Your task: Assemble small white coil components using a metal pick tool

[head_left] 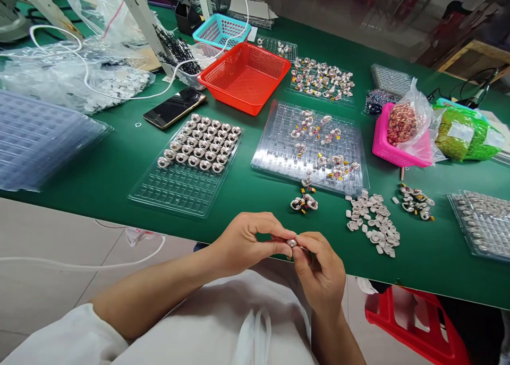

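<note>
Near the front edge of the table, a small shiny beige earbud shell [292,243] is pinched between the fingertips of both my hands. My left hand [251,243] closes thumb and forefinger on its left side. From the right, my right hand [319,266] grips it, its fingers hiding part of the piece. Just beyond them lies a small cluster of earbud parts [304,201] with yellow tabs. Loose beige caps [374,221] are spread to the right of my hands. A clear tray [175,192], its far half filled with rows of earbud shells, is on the left.
Further back are a large clear tray [271,147] with scattered earbud parts, a red basket [247,88], a blue basket [223,30] and a phone [174,108]. A pink basket [382,136] holds bagged copper-coloured pieces. Stacked trays [43,136] stand left; a white cable [159,93] crosses the table.
</note>
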`<act>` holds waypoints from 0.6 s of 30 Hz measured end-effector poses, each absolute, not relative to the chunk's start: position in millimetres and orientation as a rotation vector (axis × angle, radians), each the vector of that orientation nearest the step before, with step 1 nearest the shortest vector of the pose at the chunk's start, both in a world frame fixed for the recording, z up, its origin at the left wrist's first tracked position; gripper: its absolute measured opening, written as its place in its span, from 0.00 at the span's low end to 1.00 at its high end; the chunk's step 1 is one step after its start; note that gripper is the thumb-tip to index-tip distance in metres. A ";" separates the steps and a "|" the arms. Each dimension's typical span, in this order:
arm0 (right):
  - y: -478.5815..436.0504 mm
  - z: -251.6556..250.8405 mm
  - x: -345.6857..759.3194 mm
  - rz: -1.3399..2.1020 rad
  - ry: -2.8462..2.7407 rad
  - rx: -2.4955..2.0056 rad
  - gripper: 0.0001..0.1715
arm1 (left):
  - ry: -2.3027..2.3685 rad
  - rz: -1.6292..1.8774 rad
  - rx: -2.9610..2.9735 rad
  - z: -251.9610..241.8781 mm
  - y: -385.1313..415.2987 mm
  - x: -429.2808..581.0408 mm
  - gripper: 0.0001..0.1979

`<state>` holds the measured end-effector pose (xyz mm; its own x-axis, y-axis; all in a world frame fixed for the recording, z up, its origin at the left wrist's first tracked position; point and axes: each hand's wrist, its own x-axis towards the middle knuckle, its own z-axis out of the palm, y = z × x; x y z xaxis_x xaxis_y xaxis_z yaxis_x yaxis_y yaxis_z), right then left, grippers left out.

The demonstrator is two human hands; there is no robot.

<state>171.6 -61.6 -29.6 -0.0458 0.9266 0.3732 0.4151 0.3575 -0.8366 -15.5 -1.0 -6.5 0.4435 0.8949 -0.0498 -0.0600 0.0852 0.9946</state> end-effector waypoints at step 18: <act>-69.3 -44.3 161.9 0.725 -1.361 -1.224 0.13 | 0.937 0.914 1.240 0.9 -9.6 -4.8 0.05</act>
